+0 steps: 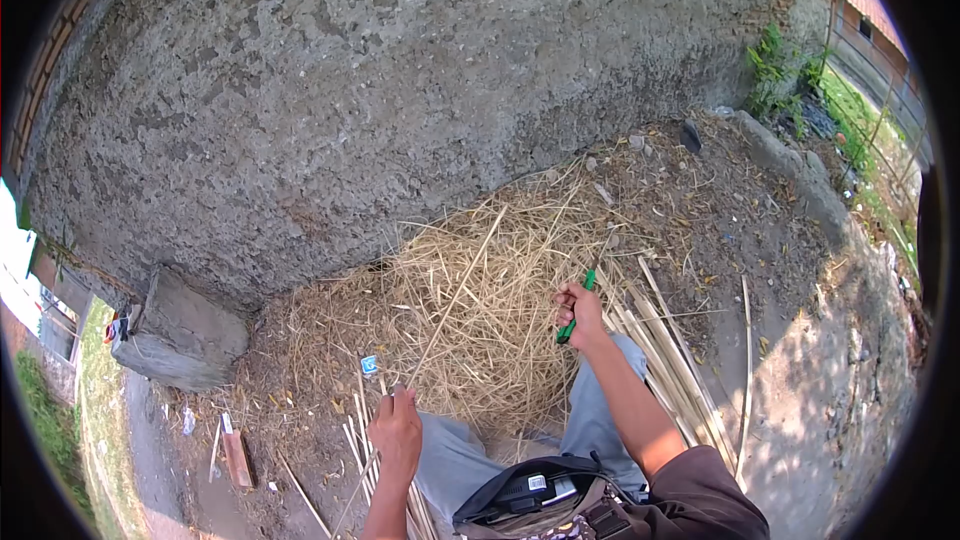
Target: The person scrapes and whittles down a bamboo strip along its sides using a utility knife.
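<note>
The strip (460, 290) runs through the left hand (396, 432): its longer visible part slants up and right ahead of that hand, its tip over the shavings (505, 340), and its other part passes down and left behind the hand. The fingers are closed around it, thumb and forefinger pinching near the knuckles' front. The right hand (580, 316), farther forward and to the right, is closed in a fist around the green handle of a knife (590, 282), whose thin end points forward, away from the body. The knife and strip are apart.

The shavings spread between and ahead of the hands, their far edge reaching close to the foot of the wall (450, 70). Just left of the left hand lie a blue packet (369, 365) and some loose pale strips; farther left are a reddish piece (237, 458) and, beyond it, a concrete block (190, 330) against the wall. Right of the right forearm, a bundle (682, 375) of long strips slants back beside the knee. Bare ground (790, 440) opens out past the bundle. Behind both hands, the bag (520, 490) sits at the lap.
</note>
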`<state>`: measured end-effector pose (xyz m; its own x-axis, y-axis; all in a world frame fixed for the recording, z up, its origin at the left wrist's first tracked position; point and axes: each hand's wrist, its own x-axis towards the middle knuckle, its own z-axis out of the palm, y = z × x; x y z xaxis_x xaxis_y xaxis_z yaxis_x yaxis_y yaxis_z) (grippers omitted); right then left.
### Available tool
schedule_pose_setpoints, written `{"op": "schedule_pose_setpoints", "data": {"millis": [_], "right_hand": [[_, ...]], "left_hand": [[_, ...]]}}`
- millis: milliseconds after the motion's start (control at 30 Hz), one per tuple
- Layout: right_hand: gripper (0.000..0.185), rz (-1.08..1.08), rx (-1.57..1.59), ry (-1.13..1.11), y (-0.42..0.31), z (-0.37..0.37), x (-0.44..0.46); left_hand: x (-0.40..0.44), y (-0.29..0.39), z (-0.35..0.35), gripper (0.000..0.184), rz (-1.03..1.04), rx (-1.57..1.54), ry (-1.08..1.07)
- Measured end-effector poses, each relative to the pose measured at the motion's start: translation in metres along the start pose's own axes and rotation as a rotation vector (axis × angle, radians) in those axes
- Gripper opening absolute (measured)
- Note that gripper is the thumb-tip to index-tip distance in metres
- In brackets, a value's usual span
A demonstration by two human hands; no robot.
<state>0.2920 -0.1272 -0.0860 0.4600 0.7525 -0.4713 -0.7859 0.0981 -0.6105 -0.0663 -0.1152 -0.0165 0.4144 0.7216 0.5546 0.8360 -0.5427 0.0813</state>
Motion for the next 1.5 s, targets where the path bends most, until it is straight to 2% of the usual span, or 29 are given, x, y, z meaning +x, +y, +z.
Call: {"op": "schedule_pose_setpoints", "data": {"millis": [67, 133, 200, 233, 300, 367, 433, 500, 533, 633, 767, 900, 967, 1167, 1367, 1500], "right_hand": [[0.030, 0.024, -0.084, -0.048, -0.002, 0.003, -0.006], [0.049, 0.067, -0.197, -0.116, -0.008, 0.013, -0.019], [0.050, 0.039, -0.266, -0.160, -0.004, 0.021, -0.025], [0.051, 0.006, -0.329, -0.205, -0.002, 0.024, -0.027], [0.048, -0.035, -0.320, -0.218, 0.008, 0.024, -0.024], [0.044, -0.097, -0.415, -0.228, 0.013, 0.022, -0.019], [0.043, -0.123, -0.350, -0.168, 0.014, 0.023, -0.020], [0.027, -0.122, -0.322, -0.041, 0.016, 0.022, -0.019], [0.024, -0.101, -0.276, 0.084, 0.014, 0.024, -0.020], [0.030, -0.190, -0.242, 0.103, 0.014, 0.020, -0.015], [0.028, -0.185, -0.256, 0.152, 0.015, 0.021, -0.012], [0.028, -0.153, -0.235, 0.074, 0.017, 0.021, -0.010], [0.019, -0.116, -0.225, -0.017, 0.015, 0.027, -0.017], [0.024, -0.061, -0.289, -0.074, 0.023, 0.026, -0.013], [0.028, -0.111, -0.386, -0.025, 0.020, 0.031, -0.019], [0.028, -0.129, -0.373, -0.029, 0.018, 0.033, -0.021]], "left_hand": [[0.013, 0.003, 0.006, 0.012, 0.059, 0.050, 0.035], [0.028, 0.005, 0.017, 0.013, 0.114, 0.099, 0.062], [0.041, 0.006, 0.039, 0.016, 0.243, 0.150, 0.134], [0.048, 0.008, 0.050, 0.016, 0.234, 0.150, 0.131], [0.061, 0.014, 0.071, 0.019, 0.350, 0.062, 0.113], [0.068, 0.025, 0.092, 0.019, 0.387, 0.005, 0.109], [0.072, 0.035, 0.103, 0.020, 0.429, -0.057, 0.105], [0.073, 0.041, 0.109, 0.022, 0.473, -0.165, 0.137], [0.072, 0.043, 0.110, 0.023, 0.471, -0.181, 0.121], [0.076, 0.048, 0.115, 0.024, 0.420, -0.211, 0.153], [0.078, 0.050, 0.116, 0.023, 0.347, -0.268, 0.096], [0.076, 0.044, 0.118, 0.020, 0.303, -0.363, 0.067], [0.074, 0.041, 0.118, 0.018, 0.303, -0.384, 0.064], [0.072, 0.039, 0.117, 0.020, 0.262, -0.441, 0.045], [0.066, 0.039, 0.121, 0.021, 0.271, -0.432, 0.010], [0.065, 0.042, 0.116, 0.030, 0.222, -0.409, -0.055]]}}
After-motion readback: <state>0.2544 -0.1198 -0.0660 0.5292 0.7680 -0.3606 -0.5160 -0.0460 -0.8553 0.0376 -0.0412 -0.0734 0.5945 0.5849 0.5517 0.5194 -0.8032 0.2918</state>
